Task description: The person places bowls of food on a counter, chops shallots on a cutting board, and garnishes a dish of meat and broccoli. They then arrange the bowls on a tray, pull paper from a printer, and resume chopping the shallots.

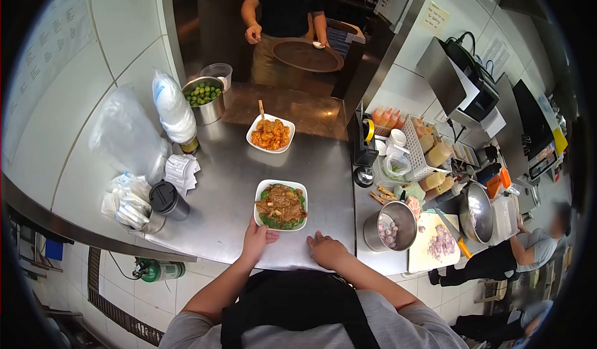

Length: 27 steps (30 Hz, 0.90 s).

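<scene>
A white square bowl of brown saucy meat over green vegetables stands on the steel counter in front of me. My left hand cups the near left corner of this bowl, its fingers along the left side and thumb at the front. To the right of the bowl, my right hand rests palm down by the counter's near edge, holding nothing, with its fingers apart. Farther back is a second white bowl with orange-red saucy pieces, a wooden stick rising from it.
Opposite, a person holds a round brown tray. A pot of green citrus, plastic-wrapped cups and a black-lidded tumbler line the left. At right are a steel pot and a cutting board with chopped onion and a knife.
</scene>
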Available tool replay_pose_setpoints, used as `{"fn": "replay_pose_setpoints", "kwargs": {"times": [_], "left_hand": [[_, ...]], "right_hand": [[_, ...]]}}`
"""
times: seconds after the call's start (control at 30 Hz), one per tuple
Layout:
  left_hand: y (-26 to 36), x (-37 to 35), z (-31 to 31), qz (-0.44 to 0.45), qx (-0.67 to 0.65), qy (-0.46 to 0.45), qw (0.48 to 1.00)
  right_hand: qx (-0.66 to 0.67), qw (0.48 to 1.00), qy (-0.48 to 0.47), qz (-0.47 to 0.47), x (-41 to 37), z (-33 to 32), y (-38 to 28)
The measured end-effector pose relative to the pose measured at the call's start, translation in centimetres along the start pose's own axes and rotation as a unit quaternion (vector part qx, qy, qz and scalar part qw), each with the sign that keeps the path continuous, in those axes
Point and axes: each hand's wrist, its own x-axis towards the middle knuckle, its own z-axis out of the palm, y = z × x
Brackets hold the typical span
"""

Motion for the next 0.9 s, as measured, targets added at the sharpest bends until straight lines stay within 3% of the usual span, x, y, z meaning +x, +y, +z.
{"fn": "replay_pose_setpoints", "kwargs": {"times": [0.03,0.1,0.23,0.37,0.43,0.53,0.73,0.9], "left_hand": [[-0.2,0.0,-0.1,-0.002,-0.002,0.003,1.000],[-0.6,0.1,-0.4,-0.004,-0.005,-0.001,1.000],[-0.5,0.1,-0.4,-0.009,-0.008,0.003,1.000],[0.0,-0.2,-0.3,-0.010,-0.005,-0.008,1.000],[0.1,-0.2,-0.3,-0.014,-0.011,-0.003,1.000],[-0.3,0.0,-0.6,-0.016,-0.014,-0.003,1.000],[-0.7,0.0,-0.8,0.000,-0.027,-0.018,0.999],[-0.7,0.0,-0.8,0.014,-0.032,-0.020,0.999]], "right_hand": [[-0.001,1.000,-0.003,-0.002,0.2,0.1,0.9],[0.078,0.991,0.048,-0.094,0.8,0.2,3.4],[0.123,0.982,0.142,-0.033,1.2,-5.3,5.7],[0.218,0.948,0.231,0.004,2.2,-11.3,4.7],[0.263,0.910,0.316,-0.046,3.4,-13.2,3.6],[0.293,0.886,0.346,-0.099,5.7,-15.1,1.1],[0.276,0.885,0.313,-0.206,13.0,-17.8,-5.4],[0.211,0.920,0.270,-0.190,22.9,-17.3,-9.3]]}}
